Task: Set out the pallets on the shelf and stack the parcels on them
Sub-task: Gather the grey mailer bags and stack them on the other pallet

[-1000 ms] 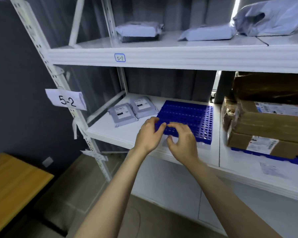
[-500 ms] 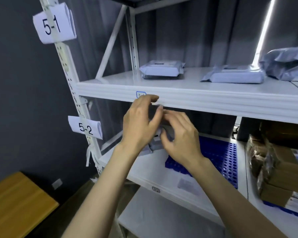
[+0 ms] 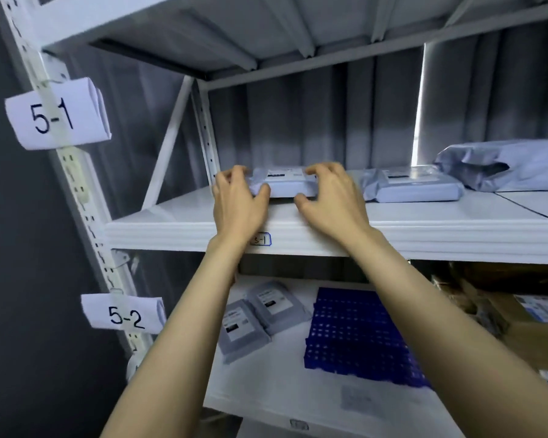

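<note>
Both my hands are up on the 5-1 shelf (image 3: pixel 178 222), one at each end of a flat grey parcel (image 3: pixel 285 183). My left hand (image 3: pixel 238 200) grips its left end, thumb under the front edge and fingers curled over the top. My right hand (image 3: pixel 332 197) grips its right end the same way. On the 5-2 shelf (image 3: pixel 266 390) below lies a blue perforated pallet (image 3: pixel 358 333) with nothing on it, and two small grey parcels (image 3: pixel 260 317) lie to its left.
Two more grey parcels (image 3: pixel 415 186) (image 3: pixel 500 165) lie to the right on the upper shelf. Brown cardboard boxes (image 3: pixel 500 314) are stacked at the right of the lower shelf. Paper tags 5-1 (image 3: pixel 56 116) and 5-2 (image 3: pixel 124 316) hang on the white upright.
My hands left the blue pallet on the lower shelf, rose past the shelf edge and took hold of the grey parcel on the upper shelf. The view tilted upward.
</note>
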A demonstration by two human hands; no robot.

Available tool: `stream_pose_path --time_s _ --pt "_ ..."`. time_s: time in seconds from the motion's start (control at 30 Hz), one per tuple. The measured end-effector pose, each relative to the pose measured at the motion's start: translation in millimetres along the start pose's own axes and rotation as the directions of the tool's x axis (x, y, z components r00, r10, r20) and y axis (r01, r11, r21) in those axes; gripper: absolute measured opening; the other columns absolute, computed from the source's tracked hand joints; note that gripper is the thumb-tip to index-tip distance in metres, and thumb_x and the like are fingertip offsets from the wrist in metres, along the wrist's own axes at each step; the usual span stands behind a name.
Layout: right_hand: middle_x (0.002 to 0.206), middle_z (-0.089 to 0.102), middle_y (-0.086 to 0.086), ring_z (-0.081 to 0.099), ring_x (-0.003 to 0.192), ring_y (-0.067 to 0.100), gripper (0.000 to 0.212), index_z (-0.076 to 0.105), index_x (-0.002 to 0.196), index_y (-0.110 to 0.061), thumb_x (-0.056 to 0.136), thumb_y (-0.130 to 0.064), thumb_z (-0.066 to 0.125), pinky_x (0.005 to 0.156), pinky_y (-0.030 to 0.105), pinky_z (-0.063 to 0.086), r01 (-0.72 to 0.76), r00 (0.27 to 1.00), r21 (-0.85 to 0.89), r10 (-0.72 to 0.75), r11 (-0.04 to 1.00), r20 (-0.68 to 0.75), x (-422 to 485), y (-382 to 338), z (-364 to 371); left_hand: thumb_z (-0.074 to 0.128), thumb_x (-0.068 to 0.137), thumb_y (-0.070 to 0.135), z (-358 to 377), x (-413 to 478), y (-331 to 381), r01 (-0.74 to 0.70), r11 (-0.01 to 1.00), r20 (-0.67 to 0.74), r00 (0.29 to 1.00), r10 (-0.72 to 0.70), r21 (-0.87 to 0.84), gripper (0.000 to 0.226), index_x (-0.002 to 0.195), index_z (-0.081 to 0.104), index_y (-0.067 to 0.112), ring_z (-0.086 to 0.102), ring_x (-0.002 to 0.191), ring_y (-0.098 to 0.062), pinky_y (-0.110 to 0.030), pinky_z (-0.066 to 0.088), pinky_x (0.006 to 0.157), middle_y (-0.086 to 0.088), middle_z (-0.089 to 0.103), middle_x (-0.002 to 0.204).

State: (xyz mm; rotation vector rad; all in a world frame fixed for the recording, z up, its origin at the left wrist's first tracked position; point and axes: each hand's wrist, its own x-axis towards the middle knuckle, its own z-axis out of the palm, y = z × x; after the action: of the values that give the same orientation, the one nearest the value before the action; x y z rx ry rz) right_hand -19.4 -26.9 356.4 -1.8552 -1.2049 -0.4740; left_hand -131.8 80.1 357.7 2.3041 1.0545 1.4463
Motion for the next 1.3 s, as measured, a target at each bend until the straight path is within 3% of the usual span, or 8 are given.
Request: stream_pose_path --time_s 0.17,0.5,0.63,0.77,0.87,1.03,1.13,1.3 --pt "0.14 0.046 0.014 0.045 0.129 0.032 0.06 0.043 0.141 -0.018 0.086 -0.037 0.06 0.102 0.035 0.037 -0.184 0.974 0.033 0.178 0.982 0.14 17.7 -12.7 12.2 0.045 0.094 0.043 -0.8 16.8 -22.5 0.153 0.983 0.131 0.982 -0.139 -0.104 0.049 0.132 0.043 0.012 0.048 0.119 -0.034 -0.037 0.038 0.091 -0.016 0.049 0.131" --pt "0.145 0.047 0.002 0.045 0.131 0.018 0.062 0.043 0.142 -0.018 0.088 -0.043 0.063 0.105 0.027 0.034 -0.303 0.921 0.12 0.258 0.945 0.293 18.1 -13.7 9.0 0.033 0.099 0.044 1.7 11.8 -32.3 0.037 0.999 0.178 0.984 -0.031 -0.034 0.044 0.138 0.049 0.032 0.05 0.122 -0.033 -0.036 0.041 0.094 -0.006 0.059 0.132" --pt "0.126 0.059 -0.001 0.054 0.116 0.015 0.056 0.058 0.127 -0.021 0.081 -0.052 0.066 0.099 0.026 0.038 -0.33 0.913 0.187 0.262 0.925 0.313 17.3 -14.6 8.1 0.035 0.097 0.047 5.3 13.1 -34.9 0.046 0.998 0.172 0.984 -0.038 -0.041 0.044 0.13 0.058 0.03 0.053 0.115 -0.034 -0.036 0.042 0.091 -0.01 0.064 0.123" --pt "0.082 0.062 -0.006 0.058 0.081 0.012 0.071 0.068 0.101 -0.018 0.052 -0.069 0.061 0.09 0.031 0.046 -0.345 0.929 0.281 0.284 0.895 0.238 15.3 -12.8 7.6 0.042 0.096 0.045 6.8 10.3 -36.1 0.069 0.99 0.068 0.996 -0.061 -0.125 0.04 0.116 0.067 0.022 0.057 0.109 -0.033 -0.035 0.043 0.085 -0.009 0.068 0.114" --pt "0.079 0.065 -0.002 0.061 0.08 0.015 0.054 0.067 0.1 -0.01 0.07 -0.055 0.068 0.08 0.029 0.046 -0.352 0.935 0.361 0.312 0.864 0.167 11.0 -12.4 3.3 0.05 0.094 0.036 3.4 5.4 -32.7 0.077 0.965 -0.053 0.994 -0.093 -0.251 0.029 0.101 0.072 0.019 0.06 0.1 -0.032 -0.031 0.04 0.075 -0.008 0.071 0.105" --pt "0.077 0.069 0.003 0.064 0.073 0.014 0.027 0.062 0.093 -0.012 0.082 -0.035 0.07 0.078 0.034 0.052 -0.322 0.944 0.485 0.311 0.813 0.106 2.6 -17.6 -1.2 0.06 0.082 0.025 -3.6 3.2 -33.0 0.12 0.781 -0.067 0.977 -0.203 -0.613 0.015 0.086 0.074 0.02 0.066 0.083 -0.027 -0.027 0.05 0.078 -0.004 0.072 0.083" --pt "0.076 0.066 0.008 0.064 0.07 0.019 0.012 0.063 0.088 -0.011 0.085 -0.022 0.069 0.076 0.043 0.057 -0.285 0.944 0.642 0.324 0.712 0.06 -10.3 -27.2 -2.6 0.062 0.071 0.026 -5.2 -2.5 -38.8 0.168 0.627 -0.005 0.965 -0.264 -0.761 0.009 0.073 0.071 0.028 0.069 0.073 -0.022 -0.043 0.058 0.073 0.005 0.069 0.074" --pt "0.082 0.07 0.012 0.068 0.081 0.019 0.009 0.062 0.095 -0.01 0.087 -0.008 0.065 0.061 0.029 0.057 -0.116 0.91 0.789 0.383 0.603 -0.158 -52.7 -45.6 1.0 0.061 0.078 0.006 -18.8 -38.0 -36.0 0.163 0.422 0.026 0.95 -0.311 -0.892 0.012 0.081 0.069 0.015 0.063 0.069 -0.012 -0.037 0.059 0.065 0.007 0.065 0.079"
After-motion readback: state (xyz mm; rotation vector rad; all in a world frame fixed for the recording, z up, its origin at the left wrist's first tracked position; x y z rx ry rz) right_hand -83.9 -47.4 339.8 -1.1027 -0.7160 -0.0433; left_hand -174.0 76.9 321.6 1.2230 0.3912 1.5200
